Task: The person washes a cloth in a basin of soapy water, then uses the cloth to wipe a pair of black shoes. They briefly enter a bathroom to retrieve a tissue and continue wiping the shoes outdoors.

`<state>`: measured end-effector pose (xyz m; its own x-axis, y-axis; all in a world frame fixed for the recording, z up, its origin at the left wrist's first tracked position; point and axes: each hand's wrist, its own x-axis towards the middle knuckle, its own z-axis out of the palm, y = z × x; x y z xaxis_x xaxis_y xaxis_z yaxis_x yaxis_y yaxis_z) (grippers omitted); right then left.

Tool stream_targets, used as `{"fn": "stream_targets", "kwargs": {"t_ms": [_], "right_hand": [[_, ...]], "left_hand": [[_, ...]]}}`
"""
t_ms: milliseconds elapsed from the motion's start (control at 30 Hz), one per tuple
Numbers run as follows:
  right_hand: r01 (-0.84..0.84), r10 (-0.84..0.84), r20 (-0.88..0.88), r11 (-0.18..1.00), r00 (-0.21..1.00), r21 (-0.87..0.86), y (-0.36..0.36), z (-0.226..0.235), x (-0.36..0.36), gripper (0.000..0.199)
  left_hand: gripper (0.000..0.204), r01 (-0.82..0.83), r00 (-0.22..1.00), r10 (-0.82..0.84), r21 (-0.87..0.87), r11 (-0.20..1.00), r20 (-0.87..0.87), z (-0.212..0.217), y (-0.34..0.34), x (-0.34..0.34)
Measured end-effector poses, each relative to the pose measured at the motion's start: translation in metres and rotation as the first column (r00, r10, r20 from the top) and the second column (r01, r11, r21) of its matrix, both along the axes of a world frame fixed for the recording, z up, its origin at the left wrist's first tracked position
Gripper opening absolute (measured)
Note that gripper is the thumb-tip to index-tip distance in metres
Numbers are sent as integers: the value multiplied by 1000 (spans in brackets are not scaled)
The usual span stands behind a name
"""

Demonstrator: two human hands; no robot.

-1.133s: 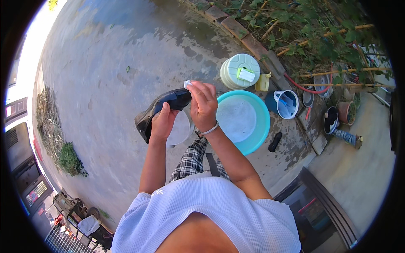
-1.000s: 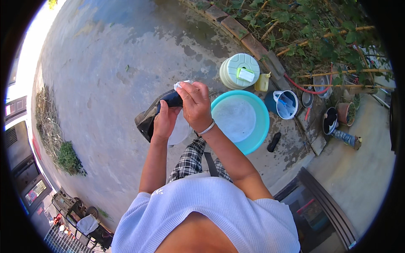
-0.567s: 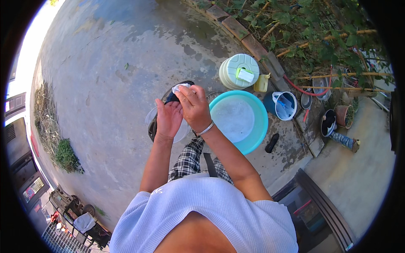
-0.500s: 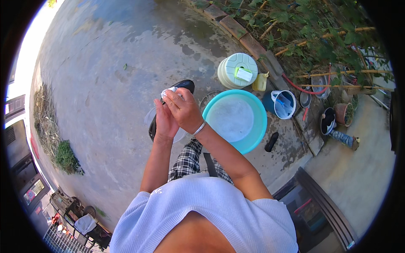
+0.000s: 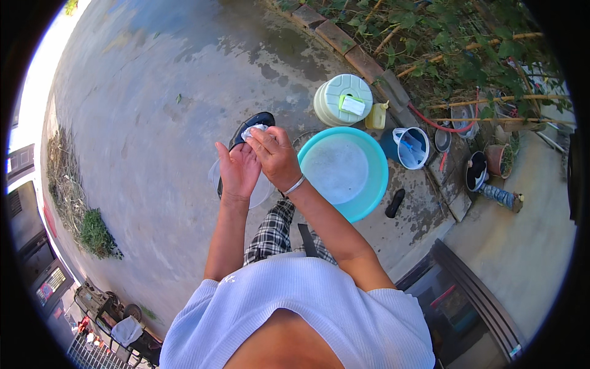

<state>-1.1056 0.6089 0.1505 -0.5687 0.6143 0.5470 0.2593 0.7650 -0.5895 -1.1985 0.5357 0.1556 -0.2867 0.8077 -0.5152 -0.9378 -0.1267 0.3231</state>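
My right hand (image 5: 278,158) wears a bracelet at the wrist and is closed on a crumpled white cloth (image 5: 254,131), whose exact kind is hard to make out. Beside it, my left hand (image 5: 239,170) lies palm up with the fingers stretched out, close to the right fingertips and holding nothing. Behind both hands is a shiny black shoe-like thing (image 5: 261,119), partly hidden by them. A pale translucent round thing (image 5: 263,192) shows below the hands. To the right of my hands stands a turquoise basin (image 5: 380,178) of cloudy, sudsy water.
Beyond the basin stand a pale green drum (image 5: 329,101) carrying a green soap dish with a white bar, a yellow jug (image 5: 377,115) and a blue bucket (image 5: 390,145). A small black object (image 5: 395,203) lies on the concrete. Bricks (image 5: 337,37) edge the plants.
My hands have drawn slightly apart. The left has opened and turned palm up, away from the white cloth, while the right keeps hold of it and has shifted a little to the right.
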Motion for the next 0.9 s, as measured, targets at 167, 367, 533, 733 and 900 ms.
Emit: {"fn": "stream_targets", "kwargs": {"t_ms": [167, 367, 533, 733, 900], "right_hand": [[224, -213, 156, 973, 964, -53, 3, -44, 57, 26], [617, -521, 368, 464, 770, -635, -38, -182, 171, 20], [880, -690, 619, 56, 375, -471, -58, -247, 251, 25], [632, -853, 373, -68, 365, -772, -58, -268, 243, 24], [957, -776, 596, 33, 206, -288, -51, -286, 251, 23]], "left_hand": [[80, -63, 997, 61, 38, 997, 53, -12, 4, -13], [78, -31, 996, 28, 33, 999, 87, -65, 8, -32], [77, -30, 991, 30, -8, 1000, 130, -109, 7, -26], [74, -23, 986, 27, -26, 999, 164, -126, 10, -12], [75, 2, 985, -1, -8, 1000, 175, -135, 5, -4]]}}
